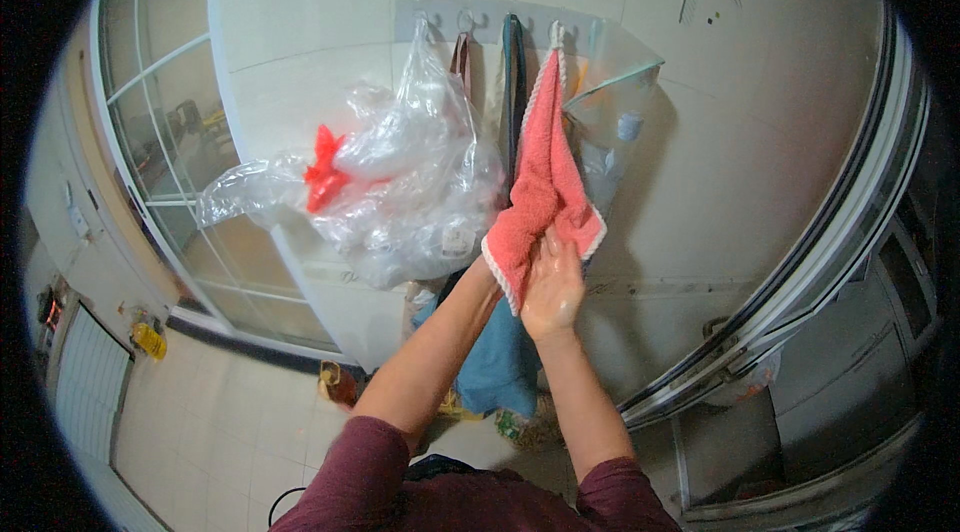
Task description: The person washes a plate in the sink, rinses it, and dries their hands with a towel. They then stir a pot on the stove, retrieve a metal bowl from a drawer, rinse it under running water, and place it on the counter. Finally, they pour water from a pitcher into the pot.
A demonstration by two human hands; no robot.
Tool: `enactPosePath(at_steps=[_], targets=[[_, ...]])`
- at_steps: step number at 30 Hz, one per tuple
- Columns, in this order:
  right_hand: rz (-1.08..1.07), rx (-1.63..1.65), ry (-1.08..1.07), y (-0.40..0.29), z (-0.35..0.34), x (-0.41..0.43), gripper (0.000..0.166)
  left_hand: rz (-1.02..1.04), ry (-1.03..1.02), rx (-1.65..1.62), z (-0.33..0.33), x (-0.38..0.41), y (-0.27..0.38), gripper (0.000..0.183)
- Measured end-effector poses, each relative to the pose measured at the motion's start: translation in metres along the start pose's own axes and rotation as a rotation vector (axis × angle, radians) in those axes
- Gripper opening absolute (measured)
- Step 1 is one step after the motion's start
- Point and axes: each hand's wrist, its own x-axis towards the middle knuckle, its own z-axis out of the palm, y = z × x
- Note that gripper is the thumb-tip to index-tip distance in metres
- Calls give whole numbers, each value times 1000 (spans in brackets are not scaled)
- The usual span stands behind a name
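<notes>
A pink terry hand towel (536, 179) with a white braided edge hangs by its loop from a wall hook. Its lower part drapes over my left hand, whose fingers and grip are hidden; only the wrist (487, 278) shows below the cloth. My right hand (553, 292) has its palm turned towards me and looks wet. Its fingers reach up against the towel's lower folds, and some fingertips are covered by it.
A grey hook strip (487, 18) also bears clear plastic bags (405, 194), dark straps (513, 81) and a translucent bag (611, 111). Blue cloth (499, 374) hangs below. A glazed door (161, 104) stands left, a sliding-door frame (817, 269) right. Bottles (148, 340) stand on the floor.
</notes>
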Motion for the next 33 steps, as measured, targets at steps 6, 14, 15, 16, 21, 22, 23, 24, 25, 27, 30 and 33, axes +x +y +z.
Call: enactPosePath(at_steps=[6,14,15,16,21,22,23,24,25,27,30,33], targets=[[-636,-1236,-180,13,5,-3,50,201,73,484,10,4,-3,33],[-830,-1656,-353,-11,20,-14,44,148,43,78,20,0,10,34],[-822,-1711,-361,-17,12,-22,41,113,26,6,13,0,9,34],[-769,-1603,-245,-22,-2,-32,35,29,-21,-64,10,-3,12,34],[-106,-1297,170,-2,-120,-17,34,-148,-133,-391,-10,-28,12,39],[-305,-1383,-40,11,-125,-13,42,-155,-212,-431,-14,-34,11,38],[-163,-1102,54,9,-131,-6,43,-117,-134,-371,-15,-38,9,38],[-8,-807,134,3,-100,6,44,-67,-40,-304,-17,-47,12,38],[140,-513,216,-4,-74,16,45,-23,51,-238,-18,-55,14,38],[93,-515,-1,-22,-52,29,47,-24,33,-169,-25,-69,16,38],[142,-349,58,-28,-25,19,47,-177,176,95,-69,-83,15,37],[203,-167,91,-20,-31,20,47,-318,272,753,-109,-102,19,36]])
